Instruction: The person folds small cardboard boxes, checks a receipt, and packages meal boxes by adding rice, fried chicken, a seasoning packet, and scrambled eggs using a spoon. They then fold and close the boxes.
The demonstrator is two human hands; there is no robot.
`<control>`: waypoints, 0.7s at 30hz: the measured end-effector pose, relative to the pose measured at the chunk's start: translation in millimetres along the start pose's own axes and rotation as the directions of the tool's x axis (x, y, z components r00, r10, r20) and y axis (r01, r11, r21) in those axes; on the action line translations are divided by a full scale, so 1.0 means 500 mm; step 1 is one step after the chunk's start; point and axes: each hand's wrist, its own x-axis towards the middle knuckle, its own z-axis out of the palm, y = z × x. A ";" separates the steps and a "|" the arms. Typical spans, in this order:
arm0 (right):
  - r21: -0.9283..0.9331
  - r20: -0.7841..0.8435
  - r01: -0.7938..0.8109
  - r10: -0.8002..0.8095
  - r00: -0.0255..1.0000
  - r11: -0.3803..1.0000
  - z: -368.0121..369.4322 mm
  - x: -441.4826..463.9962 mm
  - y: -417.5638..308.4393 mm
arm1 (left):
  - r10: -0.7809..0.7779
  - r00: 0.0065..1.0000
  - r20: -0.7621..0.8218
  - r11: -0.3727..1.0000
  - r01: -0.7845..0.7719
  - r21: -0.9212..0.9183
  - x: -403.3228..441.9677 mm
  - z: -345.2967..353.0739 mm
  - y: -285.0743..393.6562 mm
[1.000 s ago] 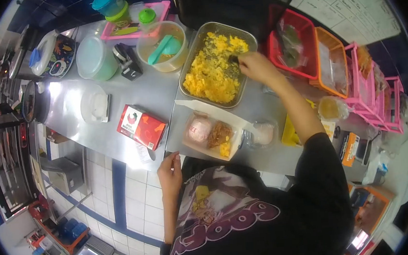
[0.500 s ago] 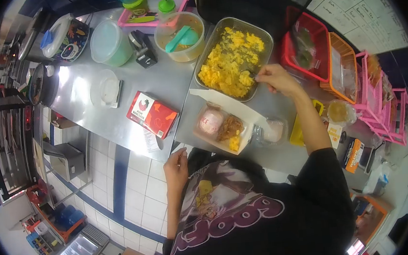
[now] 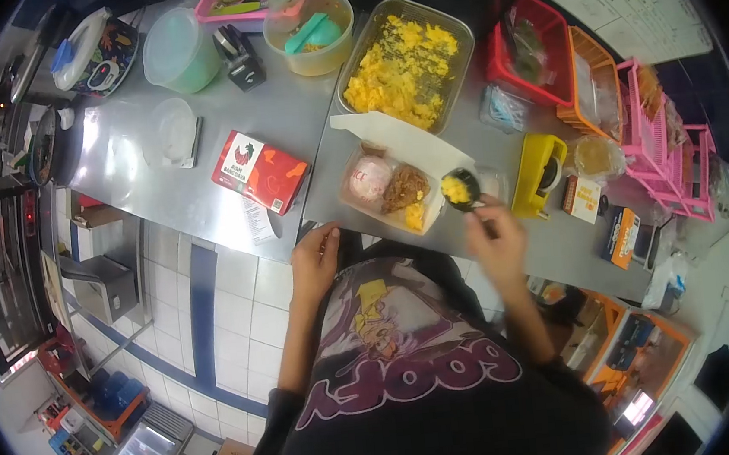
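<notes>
My right hand [image 3: 495, 238] grips the handle of a black spoon [image 3: 460, 188], which carries a heap of yellow scrambled egg. The spoon is over the right side of an open paper meal box [image 3: 361, 205]. Inside the box lie a wrapped round portion [image 3: 370, 178], a brown fried piece [image 3: 404, 189] and a little scrambled egg [image 3: 415, 217]. Behind it stands a rectangular metal tray [image 3: 463, 47] of scrambled egg. My left hand [image 3: 318, 253] is at the counter's front edge, its fingers curled closed with nothing visible in them.
A red printed box [image 3: 262, 172] and a receipt [image 3: 257, 220] lie left of the meal box. Plastic tubs, one with a turquoise scoop [image 3: 323, 33], stand behind. To the right are a yellow tape dispenser [image 3: 534, 180], a red basket [image 3: 552, 72] and a pink rack [image 3: 657, 150].
My right hand has come from the egg tray down toward the meal box, with egg on the spoon. The left hand has shifted slightly to the counter edge. The view has moved.
</notes>
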 end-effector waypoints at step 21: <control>0.324 0.309 -0.473 0.380 0.872 0.820 -0.039 0.043 -0.007 | -0.015 0.999 0.038 1.000 0.016 -0.022 0.005 -0.054 -0.026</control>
